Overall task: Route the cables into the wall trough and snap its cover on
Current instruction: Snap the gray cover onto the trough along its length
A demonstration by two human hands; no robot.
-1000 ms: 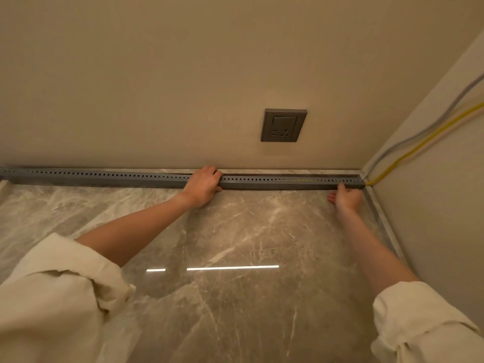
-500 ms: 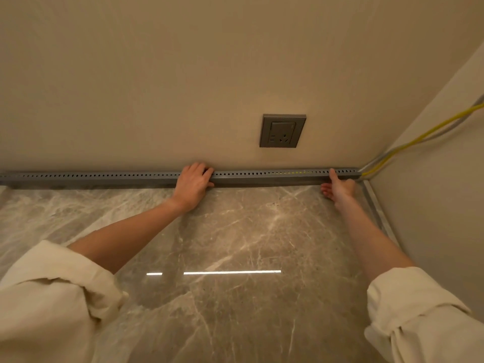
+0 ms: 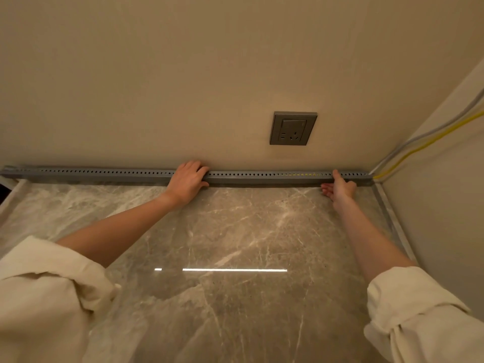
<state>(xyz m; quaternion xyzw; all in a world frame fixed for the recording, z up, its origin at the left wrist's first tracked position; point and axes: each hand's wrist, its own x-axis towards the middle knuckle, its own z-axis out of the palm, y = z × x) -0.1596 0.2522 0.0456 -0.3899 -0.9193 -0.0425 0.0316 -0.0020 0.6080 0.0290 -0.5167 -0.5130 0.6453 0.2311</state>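
A long grey trough with a row of small slots on top lies along the foot of the back wall, on the marble surface. My left hand is wrapped over its middle, fingers on top and thumb at the front. My right hand pinches it near the right end, thumb on top and fingers curled low at the front. A yellow cable and a grey cable run down the right wall into the trough's end at the corner. Yellow shows through a few slots left of my right thumb.
A grey wall socket sits above the trough between my hands. The polished marble surface stretches toward me, edged by a raised strip along the right wall. The trough's left end reaches a dark gap.
My right hand has slid a little to the left, away from the corner end of the trough. The left hand keeps its hold at the middle. The view has shifted slightly.
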